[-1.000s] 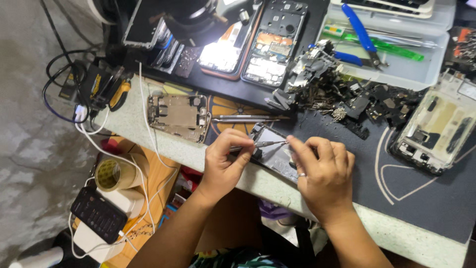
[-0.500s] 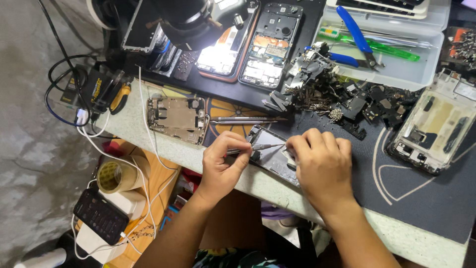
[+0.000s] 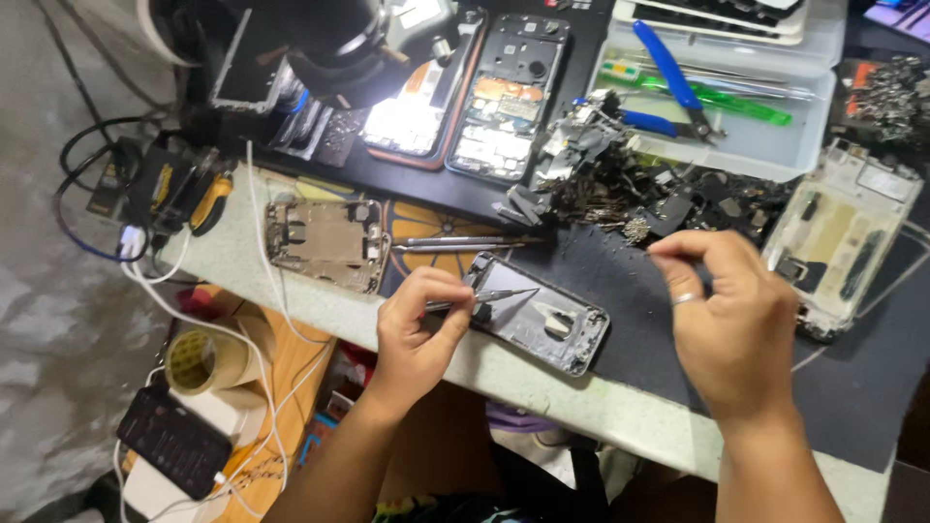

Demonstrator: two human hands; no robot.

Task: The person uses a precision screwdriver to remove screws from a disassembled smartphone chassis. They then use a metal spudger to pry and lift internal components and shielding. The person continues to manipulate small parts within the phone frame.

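Note:
My left hand grips a pair of metal tweezers whose tips point right over an opened dark phone frame lying at the bench's front edge. My right hand, with a ring on one finger, is raised to the right of the frame, thumb and fingertips pinched together near a pile of small dark parts. Whether anything sits between those fingertips is too small to tell.
A second stripped phone frame lies to the left, two screwdrivers behind the dark frame. Opened phones sit under a microscope head. A white tray holds blue pliers. A pale phone chassis lies right; tape roll below.
My right hand has lifted off the dark phone frame and moved right with fingers pinched. My left hand stays at the frame with the tweezers. The camera has moved closer.

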